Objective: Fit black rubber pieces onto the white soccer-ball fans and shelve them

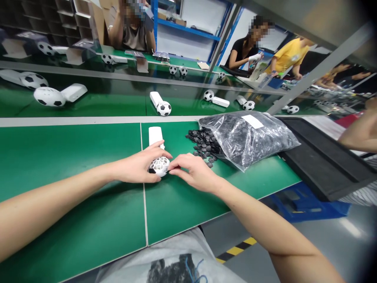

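Note:
My left hand (141, 164) is wrapped round a white, soccer-ball-shaped device head (160, 166) with an open lattice on top and black patches on its side. Its white rectangular body (155, 135) lies on the green table beyond my fingers. My right hand (194, 169) touches the right side of the ball, thumb and forefinger pinched together. Whatever may be between those fingertips is too small to make out. To the right, small black pieces (203, 143) spill out of a clear plastic bag (250, 137) filled with more of them.
Beyond the table's raised edge runs a green conveyor (118, 106) carrying several soccer-ball devices (163, 108). A black tray (326, 161) sits at the right, with another person's arm (359, 129) beside it. A blue crate (309, 204) stands below. Several co-workers sit across the line.

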`<state>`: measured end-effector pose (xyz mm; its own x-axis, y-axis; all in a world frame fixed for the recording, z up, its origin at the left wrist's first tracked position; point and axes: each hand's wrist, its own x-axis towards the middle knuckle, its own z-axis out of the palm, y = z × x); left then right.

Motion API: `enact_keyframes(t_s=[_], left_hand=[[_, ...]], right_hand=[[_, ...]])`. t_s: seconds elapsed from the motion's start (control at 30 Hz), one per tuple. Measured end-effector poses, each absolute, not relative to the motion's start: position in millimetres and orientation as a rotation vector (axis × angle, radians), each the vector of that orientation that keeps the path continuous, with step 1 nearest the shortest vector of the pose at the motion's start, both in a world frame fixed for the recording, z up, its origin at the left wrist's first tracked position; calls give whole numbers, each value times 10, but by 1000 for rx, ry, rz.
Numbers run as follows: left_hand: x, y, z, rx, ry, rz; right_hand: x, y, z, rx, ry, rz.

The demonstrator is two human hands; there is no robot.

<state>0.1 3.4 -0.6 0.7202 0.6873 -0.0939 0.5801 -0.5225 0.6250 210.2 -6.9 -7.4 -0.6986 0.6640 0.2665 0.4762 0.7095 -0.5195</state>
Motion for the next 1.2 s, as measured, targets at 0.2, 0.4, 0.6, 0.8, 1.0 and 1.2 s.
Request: enact_keyframes(t_s=[0.2,0.4,0.6,0.8,1.0,1.2], left_hand=[[22,26,7,2263,973,217],[49,7,-48,2230,1002,317],[123,-30,-107,2235,1073,426],[129,-6,-66,2227,1091,406],[17,24,-44,2215,1088,261],[4,52,-46,2258,979,252]], right_hand=[[2086,-59,-92,-762,-2507,577],[2053,-51,-125,-718,-2434,614],[2000,11,-207,-851,-2173,928],[1994,66,-295,-984,-2035,1168],[2454,284,-183,-1465,-2213,489],[2645,337,-204,-1581,-2600,11]])
